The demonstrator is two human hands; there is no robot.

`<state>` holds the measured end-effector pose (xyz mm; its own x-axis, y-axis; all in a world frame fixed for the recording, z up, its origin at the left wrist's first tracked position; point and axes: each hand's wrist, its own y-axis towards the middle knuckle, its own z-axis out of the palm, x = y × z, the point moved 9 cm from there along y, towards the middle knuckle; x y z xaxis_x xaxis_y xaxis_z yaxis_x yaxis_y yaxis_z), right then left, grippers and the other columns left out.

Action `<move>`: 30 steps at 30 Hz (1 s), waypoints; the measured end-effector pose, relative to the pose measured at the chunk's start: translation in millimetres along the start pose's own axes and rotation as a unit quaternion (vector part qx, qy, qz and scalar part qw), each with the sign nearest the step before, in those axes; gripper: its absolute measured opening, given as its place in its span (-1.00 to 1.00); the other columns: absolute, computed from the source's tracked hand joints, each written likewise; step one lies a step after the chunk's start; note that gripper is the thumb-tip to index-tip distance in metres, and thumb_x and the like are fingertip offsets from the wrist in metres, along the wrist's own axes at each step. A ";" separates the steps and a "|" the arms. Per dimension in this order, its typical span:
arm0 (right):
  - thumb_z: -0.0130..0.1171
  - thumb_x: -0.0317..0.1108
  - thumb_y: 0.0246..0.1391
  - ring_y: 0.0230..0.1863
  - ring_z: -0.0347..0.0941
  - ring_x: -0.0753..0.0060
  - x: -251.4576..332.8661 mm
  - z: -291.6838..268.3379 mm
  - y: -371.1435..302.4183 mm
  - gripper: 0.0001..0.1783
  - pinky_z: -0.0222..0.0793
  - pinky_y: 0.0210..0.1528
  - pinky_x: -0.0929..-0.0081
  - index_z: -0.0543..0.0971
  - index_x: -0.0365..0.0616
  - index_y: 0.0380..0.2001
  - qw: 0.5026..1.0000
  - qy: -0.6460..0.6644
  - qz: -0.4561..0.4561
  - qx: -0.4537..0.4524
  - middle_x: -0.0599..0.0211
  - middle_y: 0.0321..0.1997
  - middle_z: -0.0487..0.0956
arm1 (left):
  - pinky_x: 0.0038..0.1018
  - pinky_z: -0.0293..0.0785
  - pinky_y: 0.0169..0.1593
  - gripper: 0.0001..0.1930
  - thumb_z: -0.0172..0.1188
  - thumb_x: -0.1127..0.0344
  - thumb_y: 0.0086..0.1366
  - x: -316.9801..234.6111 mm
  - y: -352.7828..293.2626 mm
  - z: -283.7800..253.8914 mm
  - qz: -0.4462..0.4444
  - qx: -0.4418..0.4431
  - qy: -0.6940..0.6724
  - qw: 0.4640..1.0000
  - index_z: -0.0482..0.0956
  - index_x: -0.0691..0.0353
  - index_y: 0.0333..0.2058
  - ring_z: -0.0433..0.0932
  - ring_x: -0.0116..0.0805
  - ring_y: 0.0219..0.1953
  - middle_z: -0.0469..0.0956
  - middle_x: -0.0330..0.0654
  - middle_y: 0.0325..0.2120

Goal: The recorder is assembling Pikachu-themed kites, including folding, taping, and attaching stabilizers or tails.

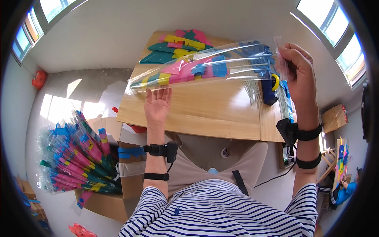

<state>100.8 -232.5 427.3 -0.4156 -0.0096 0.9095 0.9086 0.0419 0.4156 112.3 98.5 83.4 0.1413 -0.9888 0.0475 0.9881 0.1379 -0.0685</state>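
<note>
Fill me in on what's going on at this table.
A person is holding a long clear plastic sleeve over the wooden table, with a pink, yellow, green and blue piece inside it. The right hand grips the sleeve's right end; the left hand is open, palm up, at the lower edge near the other end. More colourful pieces lie at the table's far side, and many wrapped bundles fill a cardboard box at left.
</note>
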 end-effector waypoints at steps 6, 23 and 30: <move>0.18 -0.34 0.14 -0.66 0.21 0.85 -76.6 -46.5 -46.6 -0.80 -0.02 -0.61 0.78 0.56 -0.12 -0.56 0.991 -0.026 0.128 0.020 0.62 -0.64 0.42 | -0.14 0.52 0.18 -0.72 0.08 0.35 0.43 -33.3 30.3 -38.5 0.001 -0.060 0.103 0.993 0.43 0.35 0.04 0.54 -0.14 0.05 0.54 -0.07 -0.02; 0.22 -0.33 0.09 -0.62 0.49 0.44 -380.3 81.8 -203.2 -0.77 0.36 -0.52 0.45 0.61 -0.25 -0.56 0.878 -0.169 0.423 0.148 0.21 -0.65 0.57 | -0.23 0.42 0.13 -0.43 0.36 0.32 0.12 -75.8 39.1 -60.7 0.214 -0.100 0.891 0.386 0.47 0.30 0.12 0.52 -0.02 0.06 0.57 0.03 -0.01; 0.24 -0.36 -0.03 -0.43 0.54 -0.07 -351.3 79.4 -167.9 -0.88 0.42 -0.34 0.12 0.63 -0.19 -0.48 0.918 -0.330 0.179 0.131 -0.02 -0.54 0.57 | -0.11 0.33 0.19 -0.54 0.33 0.42 0.06 -14.5 -13.0 -53.9 0.258 0.035 0.903 0.342 0.52 0.27 -0.01 0.44 0.05 0.13 0.53 0.03 0.03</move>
<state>90.9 -156.9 37.3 -0.1065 0.6550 0.7481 0.9865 0.1639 -0.0031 94.1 108.1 29.9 0.0929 0.7536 -0.6507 0.8675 0.2594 0.4243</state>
